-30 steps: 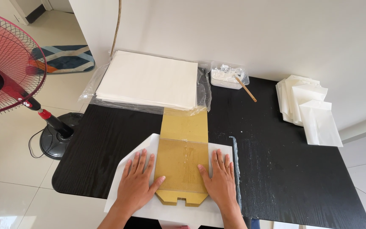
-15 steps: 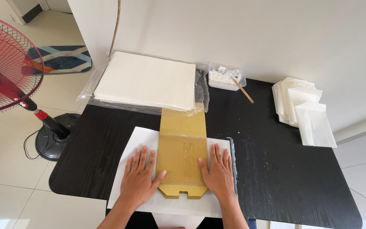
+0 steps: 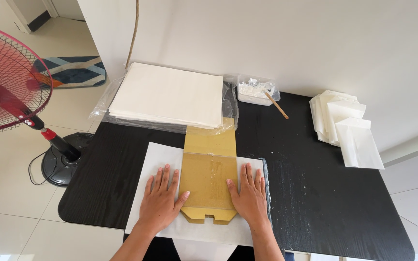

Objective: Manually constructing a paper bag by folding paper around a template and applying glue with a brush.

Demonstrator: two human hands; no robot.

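**Both hands flat on paper beside a cardboard form**

From my remote seat I see the left hand [image 3: 159, 199] and right hand [image 3: 250, 195] lying open, palms down, grasping nothing, on a white sheet [image 3: 156, 159] either side of the tan cardboard template [image 3: 208, 179] at the black table's [image 3: 315, 193] near edge.

1. Template [image 3: 208, 179]: tan cardboard, matt, with a glossy taped patch.
2. Sheet [image 3: 158, 159]: thin white paper, smooth and matt.
3. Counter [image 3: 315, 193]: black wood, grained, faint sheen.
4. Stack [image 3: 168, 94]: white paper in clear, shiny plastic wrap.
5. Stick [image 3: 276, 105]: bare wood.
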